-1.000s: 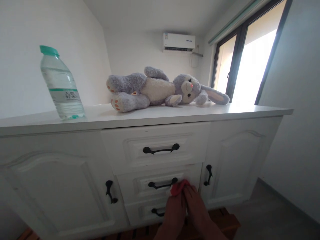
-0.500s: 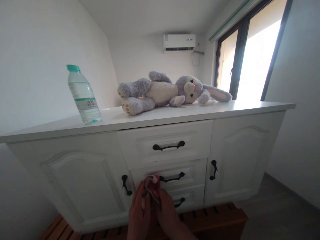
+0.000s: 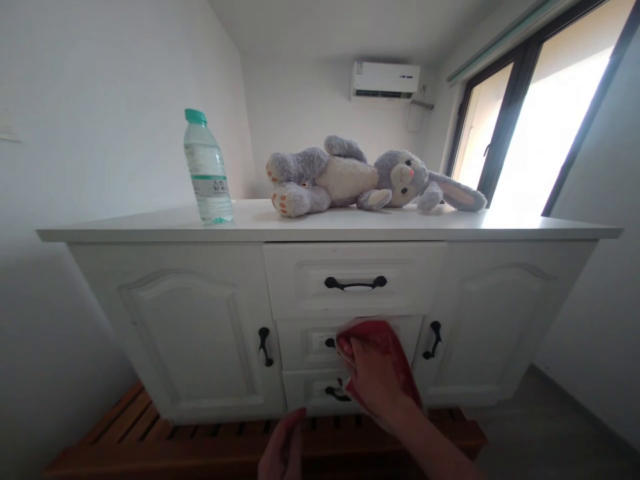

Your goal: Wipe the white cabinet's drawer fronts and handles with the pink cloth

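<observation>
My right hand grips a red cloth and presses it against the middle drawer of a white cabinet, covering most of that drawer's black handle. My left hand hangs low at the bottom edge, apart from the cloth, fingers loosely curled with nothing visible in them. The top drawer with its black handle is shut. Part of the bottom drawer shows beside my right hand.
On the cabinet top stand a water bottle with a green cap and a grey plush rabbit lying on its side. A wooden slatted platform lies under the cabinet. A window is at the right, an air conditioner behind.
The view backed away and shifted. Both hands held the bunched cloth before; now my right hand alone spreads it on the middle drawer and my left hand has dropped away.
</observation>
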Tool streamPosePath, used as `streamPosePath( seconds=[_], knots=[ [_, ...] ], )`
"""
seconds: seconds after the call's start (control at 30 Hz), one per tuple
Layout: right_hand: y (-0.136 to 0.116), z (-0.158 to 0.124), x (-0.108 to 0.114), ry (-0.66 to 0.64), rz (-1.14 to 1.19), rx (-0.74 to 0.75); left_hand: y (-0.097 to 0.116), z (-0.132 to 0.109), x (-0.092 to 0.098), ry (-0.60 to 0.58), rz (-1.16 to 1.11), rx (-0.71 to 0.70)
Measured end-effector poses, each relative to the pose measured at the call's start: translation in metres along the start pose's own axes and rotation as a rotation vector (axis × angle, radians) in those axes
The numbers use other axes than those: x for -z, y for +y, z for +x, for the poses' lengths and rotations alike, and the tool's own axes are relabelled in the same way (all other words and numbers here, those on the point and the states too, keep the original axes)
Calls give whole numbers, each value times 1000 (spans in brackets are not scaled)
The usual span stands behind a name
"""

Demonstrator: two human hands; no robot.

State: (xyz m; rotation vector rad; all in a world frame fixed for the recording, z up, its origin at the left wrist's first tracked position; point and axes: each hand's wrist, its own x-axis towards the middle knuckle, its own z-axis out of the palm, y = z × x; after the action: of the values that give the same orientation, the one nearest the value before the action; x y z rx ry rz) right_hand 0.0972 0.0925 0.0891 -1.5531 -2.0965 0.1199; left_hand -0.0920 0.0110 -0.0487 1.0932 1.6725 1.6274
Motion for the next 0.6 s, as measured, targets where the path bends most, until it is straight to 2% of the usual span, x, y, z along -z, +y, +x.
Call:
streamPosePath(
  seconds=[0.07,0.17,0.3,0.37,0.43,0.5,0.53,0.6],
  knots=[
    [-3,20,-9,-121,-202,66,-2,-1,-4,-30,-24,6],
    [1,38,-12,-174,-216,165,-15,-4,-12,-75,-86,66],
    [17,35,-2,-183,-191,237,-46,-7,-29,-199,-162,252],
    [29,24,0,-115,-126,226,-62,-4,-41,-235,-243,410],
    [42,6,-1,12,49,170,-74,4,-58,-227,-402,646],
    [55,-15,-3,166,290,31,-81,15,-80,-208,-579,859],
    [61,-27,-4,222,412,-68,-82,22,-93,-201,-655,918],
    [70,-51,-5,259,681,-316,-81,33,-116,-208,-748,938]
  ],
)
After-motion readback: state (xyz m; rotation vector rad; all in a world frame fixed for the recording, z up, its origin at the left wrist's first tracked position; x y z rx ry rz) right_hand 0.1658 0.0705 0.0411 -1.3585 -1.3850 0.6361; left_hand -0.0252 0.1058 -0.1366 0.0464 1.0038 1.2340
